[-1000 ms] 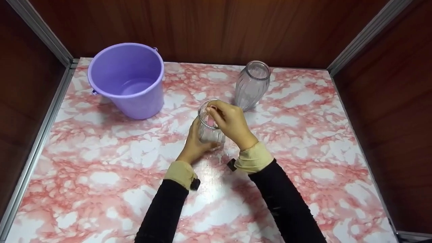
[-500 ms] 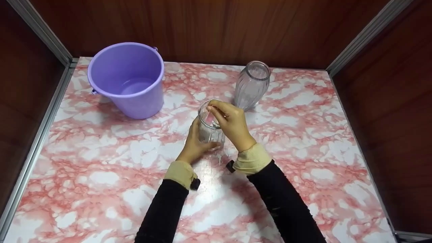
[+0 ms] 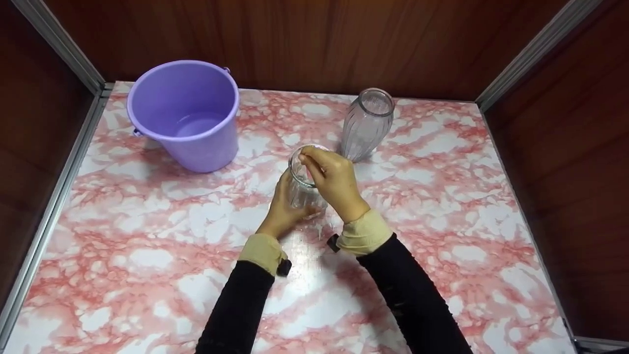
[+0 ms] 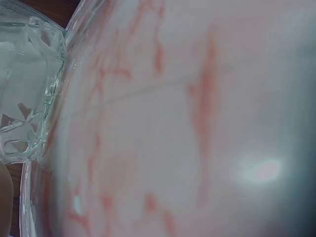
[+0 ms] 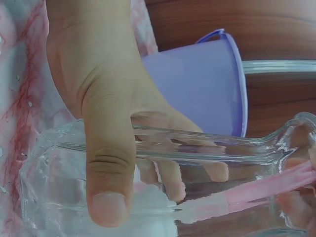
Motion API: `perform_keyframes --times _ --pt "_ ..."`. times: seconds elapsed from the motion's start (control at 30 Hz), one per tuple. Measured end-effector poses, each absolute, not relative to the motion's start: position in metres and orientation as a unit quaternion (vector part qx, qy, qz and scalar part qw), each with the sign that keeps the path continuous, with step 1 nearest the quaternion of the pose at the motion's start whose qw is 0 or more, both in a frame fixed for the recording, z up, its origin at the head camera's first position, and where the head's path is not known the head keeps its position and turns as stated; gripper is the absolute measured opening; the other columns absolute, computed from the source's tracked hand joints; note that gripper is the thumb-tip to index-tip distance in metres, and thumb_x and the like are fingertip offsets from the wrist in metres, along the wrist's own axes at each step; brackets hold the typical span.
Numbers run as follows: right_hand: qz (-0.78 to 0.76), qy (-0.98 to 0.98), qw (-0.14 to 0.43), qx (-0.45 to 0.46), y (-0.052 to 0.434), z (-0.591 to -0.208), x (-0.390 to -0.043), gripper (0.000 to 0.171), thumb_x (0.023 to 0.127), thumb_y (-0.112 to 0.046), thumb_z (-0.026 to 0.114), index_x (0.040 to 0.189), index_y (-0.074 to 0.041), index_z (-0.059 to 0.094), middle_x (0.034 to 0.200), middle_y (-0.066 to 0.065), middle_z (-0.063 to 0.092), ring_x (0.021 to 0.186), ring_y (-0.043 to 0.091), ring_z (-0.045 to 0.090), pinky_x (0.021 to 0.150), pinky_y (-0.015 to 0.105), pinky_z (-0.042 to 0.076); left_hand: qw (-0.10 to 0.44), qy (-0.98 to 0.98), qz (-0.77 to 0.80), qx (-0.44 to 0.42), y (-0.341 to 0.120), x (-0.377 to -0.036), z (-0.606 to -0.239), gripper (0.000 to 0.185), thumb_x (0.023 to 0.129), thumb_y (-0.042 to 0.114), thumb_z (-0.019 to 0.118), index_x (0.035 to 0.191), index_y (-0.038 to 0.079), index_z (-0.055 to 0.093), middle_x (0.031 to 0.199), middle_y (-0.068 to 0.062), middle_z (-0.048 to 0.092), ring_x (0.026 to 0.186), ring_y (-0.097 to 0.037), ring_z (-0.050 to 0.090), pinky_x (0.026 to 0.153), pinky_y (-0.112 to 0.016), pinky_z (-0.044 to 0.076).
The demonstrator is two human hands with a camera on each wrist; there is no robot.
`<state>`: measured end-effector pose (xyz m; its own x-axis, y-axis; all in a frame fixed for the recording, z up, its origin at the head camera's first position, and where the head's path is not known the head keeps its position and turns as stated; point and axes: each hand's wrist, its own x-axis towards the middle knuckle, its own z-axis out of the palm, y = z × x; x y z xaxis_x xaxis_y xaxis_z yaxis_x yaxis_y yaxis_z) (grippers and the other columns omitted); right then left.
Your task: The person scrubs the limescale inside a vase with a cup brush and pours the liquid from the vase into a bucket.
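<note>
A clear glass vase (image 3: 305, 197) stands in the middle of the table, its round mouth facing up. My left hand (image 3: 282, 214) grips its side, with the thumb on the near face and the fingers around the far side. Over the rim, my right hand (image 3: 339, 182) pinches the pink handle of a bottle brush (image 5: 266, 190). Through the glass in the right wrist view, the brush's white head (image 5: 153, 212) shows down inside the vase. The left wrist view catches only the vase's faceted lower part (image 4: 29, 89) and a bit of a finger.
A purple bucket (image 3: 223, 147) stands at the back left. Behind my right hand is a second, greyish ribbed glass vase (image 3: 366, 132), upright. The marbled pink and white table (image 3: 147, 290) has wood-look panels (image 3: 314, 44) on three sides.
The right wrist has shifted slightly left, and the pink handle's tilt in the vase mouth has changed. My left hand and the vase stay in place.
</note>
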<state>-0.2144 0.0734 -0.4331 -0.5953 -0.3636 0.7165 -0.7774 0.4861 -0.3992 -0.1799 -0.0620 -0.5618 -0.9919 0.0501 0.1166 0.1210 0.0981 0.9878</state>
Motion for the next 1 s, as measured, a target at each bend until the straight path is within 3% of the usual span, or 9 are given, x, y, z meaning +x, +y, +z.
perform_keyframes --times 0.27,0.47,0.77,1.0 --pt "0.349 -0.831 0.273 0.337 0.0753 -0.4303 -0.2148 0.011 0.097 -0.012 0.068 0.096 -0.003 0.074 0.08 0.006 0.074 0.063 0.019 0.065 0.057 0.036 0.055 -0.01 -0.727 -0.686 -0.032 -0.0602 -0.1769 -0.5567 0.118 0.07 0.023 0.094 0.161 0.028 0.018 0.164 -0.006 0.022 0.15 -0.03 0.022 0.123 -0.053 0.018" --pt "0.359 -0.833 0.25 0.338 0.0752 -0.4274 -0.2153 0.013 0.1 -0.012 0.065 0.097 -0.002 0.072 0.076 0.005 0.073 0.055 0.015 0.058 0.05 0.031 0.047 0.002 -0.728 -0.684 -0.04 -0.0605 -0.1786 -0.5568 0.117 0.071 0.02 0.093 0.161 0.024 0.019 0.163 -0.008 0.024 0.149 -0.029 0.025 0.122 -0.05 0.021" --pt "0.36 -0.833 0.253 0.335 0.0753 -0.427 -0.2166 0.012 0.1 -0.013 0.064 0.098 -0.002 0.071 0.075 0.003 0.072 0.054 0.014 0.056 0.049 0.032 0.047 -0.003 -0.725 -0.688 -0.031 -0.0606 -0.1795 -0.5569 0.118 0.07 0.016 0.094 0.161 0.026 0.02 0.161 -0.01 0.024 0.147 -0.031 0.028 0.121 -0.051 0.024" --pt "0.379 -0.832 0.24 0.326 0.0755 -0.428 -0.2175 0.011 0.101 -0.012 0.063 0.097 -0.003 0.068 0.075 0.003 0.072 0.056 0.013 0.058 0.052 0.032 0.047 0.013 -0.732 -0.679 -0.047 -0.0619 -0.18 -0.5589 0.118 0.07 0.02 0.094 0.161 0.021 0.019 0.162 -0.009 0.026 0.15 -0.029 0.025 0.123 -0.049 0.02"
